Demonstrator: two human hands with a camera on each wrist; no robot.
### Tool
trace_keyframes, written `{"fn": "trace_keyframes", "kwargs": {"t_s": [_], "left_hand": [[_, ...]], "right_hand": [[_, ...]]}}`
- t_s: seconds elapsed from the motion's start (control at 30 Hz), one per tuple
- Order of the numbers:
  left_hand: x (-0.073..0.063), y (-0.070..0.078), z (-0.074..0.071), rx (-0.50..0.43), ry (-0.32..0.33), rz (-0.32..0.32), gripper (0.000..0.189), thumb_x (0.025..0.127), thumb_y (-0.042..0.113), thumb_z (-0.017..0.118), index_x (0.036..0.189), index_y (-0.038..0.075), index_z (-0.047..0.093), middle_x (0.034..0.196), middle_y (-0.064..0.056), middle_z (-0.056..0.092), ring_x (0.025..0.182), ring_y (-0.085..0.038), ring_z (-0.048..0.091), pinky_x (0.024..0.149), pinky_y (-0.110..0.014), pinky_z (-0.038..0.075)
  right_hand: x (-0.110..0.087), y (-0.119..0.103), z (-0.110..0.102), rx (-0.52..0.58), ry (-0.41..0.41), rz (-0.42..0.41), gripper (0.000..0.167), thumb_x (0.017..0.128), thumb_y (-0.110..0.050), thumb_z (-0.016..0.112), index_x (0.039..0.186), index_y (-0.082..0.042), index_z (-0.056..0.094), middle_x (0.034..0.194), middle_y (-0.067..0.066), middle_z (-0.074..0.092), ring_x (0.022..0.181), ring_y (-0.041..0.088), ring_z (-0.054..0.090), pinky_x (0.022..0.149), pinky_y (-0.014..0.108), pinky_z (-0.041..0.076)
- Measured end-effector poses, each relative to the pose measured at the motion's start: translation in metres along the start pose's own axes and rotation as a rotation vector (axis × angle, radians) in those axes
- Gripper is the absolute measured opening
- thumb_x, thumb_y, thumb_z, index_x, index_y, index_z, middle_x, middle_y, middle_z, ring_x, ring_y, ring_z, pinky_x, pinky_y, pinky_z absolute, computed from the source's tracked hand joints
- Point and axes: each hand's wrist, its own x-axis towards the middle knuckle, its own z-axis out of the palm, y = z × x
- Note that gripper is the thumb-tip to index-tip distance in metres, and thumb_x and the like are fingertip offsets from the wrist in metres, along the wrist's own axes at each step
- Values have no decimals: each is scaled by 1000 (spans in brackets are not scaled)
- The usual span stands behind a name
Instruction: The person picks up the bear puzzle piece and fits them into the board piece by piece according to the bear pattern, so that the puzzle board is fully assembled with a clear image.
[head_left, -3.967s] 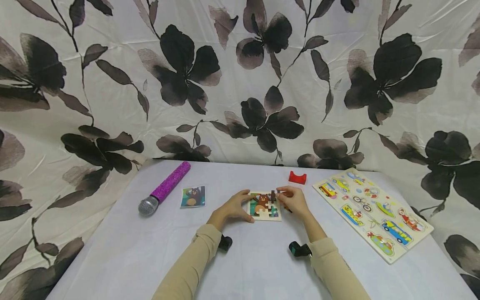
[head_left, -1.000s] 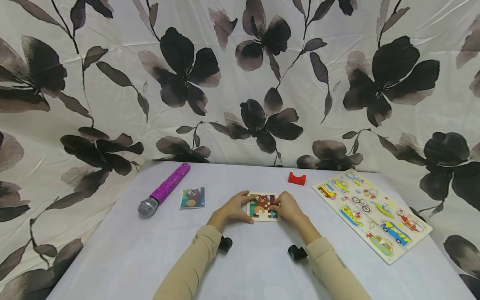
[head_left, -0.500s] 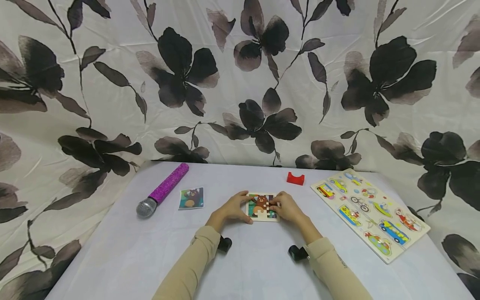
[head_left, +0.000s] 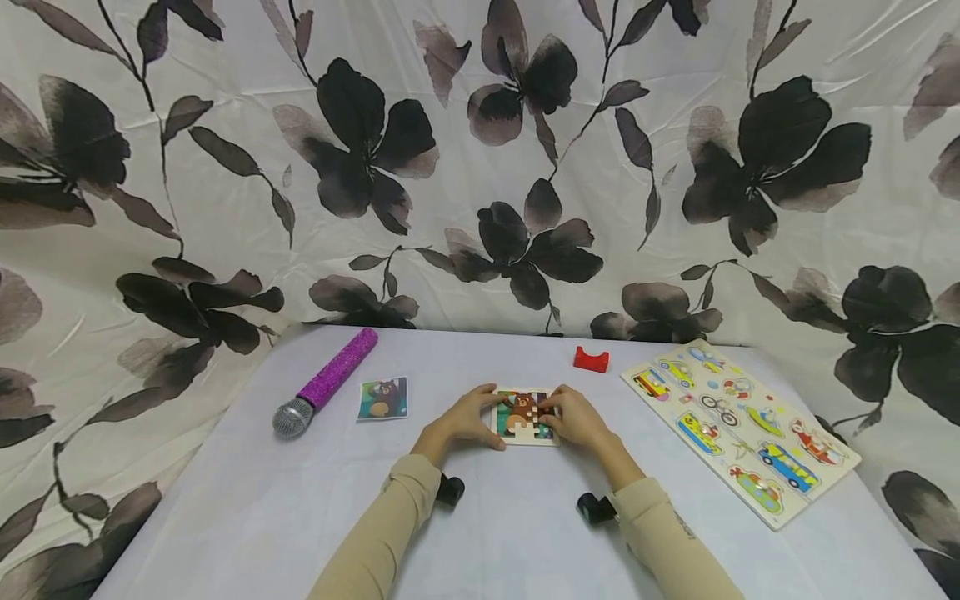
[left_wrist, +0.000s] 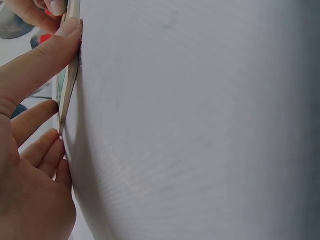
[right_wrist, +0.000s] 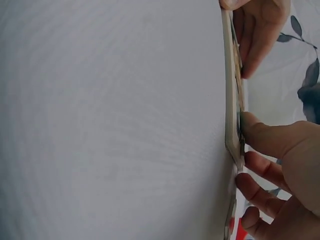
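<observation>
A small wooden jigsaw puzzle (head_left: pixel 517 427) with a brown bear lies flat at the middle of the table; bare wood shows along its lower part. My left hand (head_left: pixel 467 418) holds its left side, thumb at the near edge and fingers at the far left; in the left wrist view the thumb (left_wrist: pixel 50 57) rests against the frame's edge. My right hand (head_left: pixel 576 418) pinches at a puzzle piece on the board's right side, its fingertips covering most of that piece. In the right wrist view, the right thumb (right_wrist: pixel 265 135) touches the puzzle's top.
Left of the puzzle lie a bear picture card (head_left: pixel 383 398) and a purple glittery microphone (head_left: pixel 326 381). A red curved block (head_left: pixel 591 360) sits behind the right hand. Farther right is a large vehicle puzzle board (head_left: pixel 738 425). A floral cloth (head_left: pixel 450 167) hangs behind the table.
Four seconds ago my right hand held a dark brown piece above the puzzle's upper right; since then it has come down onto the right side. The left hand has stayed in place.
</observation>
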Motion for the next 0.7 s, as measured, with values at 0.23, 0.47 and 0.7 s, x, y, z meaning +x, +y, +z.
{"fn": "trace_keyframes", "kwargs": {"t_s": [0.23, 0.47, 0.7], "left_hand": [[1, 3, 0, 14, -8, -12, 82, 67, 25, 85, 137, 3, 48, 149, -18, 30, 137, -40, 27, 109, -52, 27], [10, 20, 17, 77, 159, 96, 54, 80, 21, 73, 127, -1, 56, 132, -22, 48, 124, -38, 43, 104, -49, 37], [24, 36, 40, 245, 143, 266, 29, 85, 10, 65, 113, 2, 68, 115, -12, 63, 102, -24, 59, 86, -33, 50]], "right_hand": [[-1, -1, -2, 22, -22, 29, 22, 83, -10, 71, 103, 0, 71, 97, 12, 58, 84, 21, 55, 77, 39, 49], [-5, 5, -1, 46, 12, -57, 24, 84, -5, 68, 106, 3, 70, 97, 12, 58, 88, 24, 56, 78, 40, 48], [-9, 9, -2, 99, 84, -70, 31, 81, -2, 70, 111, 7, 66, 93, 14, 65, 81, 23, 59, 72, 37, 51]]}}
